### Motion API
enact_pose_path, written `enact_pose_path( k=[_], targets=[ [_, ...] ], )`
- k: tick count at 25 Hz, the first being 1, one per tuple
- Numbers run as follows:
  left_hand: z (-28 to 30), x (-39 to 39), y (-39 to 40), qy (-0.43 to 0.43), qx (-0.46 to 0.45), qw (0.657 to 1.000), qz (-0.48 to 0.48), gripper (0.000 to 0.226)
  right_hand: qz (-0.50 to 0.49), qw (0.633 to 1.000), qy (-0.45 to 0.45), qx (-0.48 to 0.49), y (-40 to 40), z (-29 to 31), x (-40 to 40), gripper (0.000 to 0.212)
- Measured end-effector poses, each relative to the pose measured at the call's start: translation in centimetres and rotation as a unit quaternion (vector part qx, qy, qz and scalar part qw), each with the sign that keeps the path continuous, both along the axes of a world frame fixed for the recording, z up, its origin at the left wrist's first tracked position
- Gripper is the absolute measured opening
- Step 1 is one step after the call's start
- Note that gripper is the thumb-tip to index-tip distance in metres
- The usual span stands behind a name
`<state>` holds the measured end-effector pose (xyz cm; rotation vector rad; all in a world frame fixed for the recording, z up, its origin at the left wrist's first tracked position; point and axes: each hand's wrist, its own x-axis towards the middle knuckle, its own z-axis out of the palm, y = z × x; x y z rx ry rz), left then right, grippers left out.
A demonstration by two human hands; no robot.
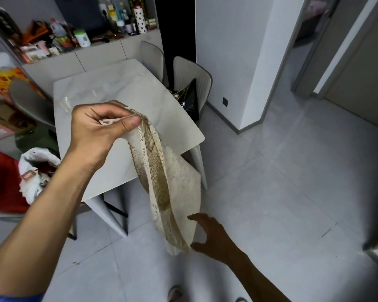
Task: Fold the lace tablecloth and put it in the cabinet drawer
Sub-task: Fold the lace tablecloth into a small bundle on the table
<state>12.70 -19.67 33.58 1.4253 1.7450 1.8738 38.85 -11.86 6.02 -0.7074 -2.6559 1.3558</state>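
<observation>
One left hand (100, 129) pinches the hanging lace tablecloth (172, 192) aloft.

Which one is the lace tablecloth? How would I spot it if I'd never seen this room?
Find the white marble table in the middle of the room. Just in front of its near corner, the left hand is raised and pinches a cloth that hangs down toward the open right hand. That is the lace tablecloth: cream with a tan patterned band and scalloped holey edges, unlike the plain white rag bundle on the left.

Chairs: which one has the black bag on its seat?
The ribbed-back chair at the table's far right corner, nearest the white pillar. The black bag sits on it; the smooth-backed chair beside it shows none.
</observation>
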Motion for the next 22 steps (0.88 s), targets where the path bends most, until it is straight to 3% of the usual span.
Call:
enact_pose_path(
  k=[3, 5, 7, 11, 15, 19, 22],
  targets=[
    [2.3, 1.0, 1.1, 0.039, 0.020, 0.998, 0.034, 0.012, 0.056, 0.990, -0.123, 0.047, -1.0, -1.8, -0.8, 0.080],
    [4.1, 1.3, 1.8, 0.050, 0.034, 0.995, 0.073, 0.008, -0.008, 0.992, -0.073, 0.103, -2.6, -2.0, -1.1, 0.058],
    [5.2, 1.5, 2.6, 0.069, 0.040, 0.990, 0.120, 0.010, -0.007, 0.995, 0.025, 0.099, -5.4, -1.3, -1.3, 0.039],
    [5.3, 2.6, 4.2, 0.095, 0.028, 0.983, 0.157, 0.013, 0.094, 0.986, 0.111, 0.086, -9.5, 1.2, -3.3, 0.064],
    [4.4, 3.0, 5.0, 0.087, -0.001, 0.981, 0.173, 0.010, -0.064, 0.981, 0.170, 0.064, -8.5, 5.2, -6.1, 0.067],
    [3.7, 3.2, 5.5, 0.073, -0.009, 0.980, 0.186, 0.012, -0.063, 0.971, 0.222, 0.060, -7.9, 7.4, -7.1, 0.079],
    [3.5, 3.2, 6.1, 0.060, -0.006, 0.978, 0.198, 0.014, -0.078, 0.982, 0.159, 0.063, -7.9, 7.0, -7.8, 0.094]
  ],
)
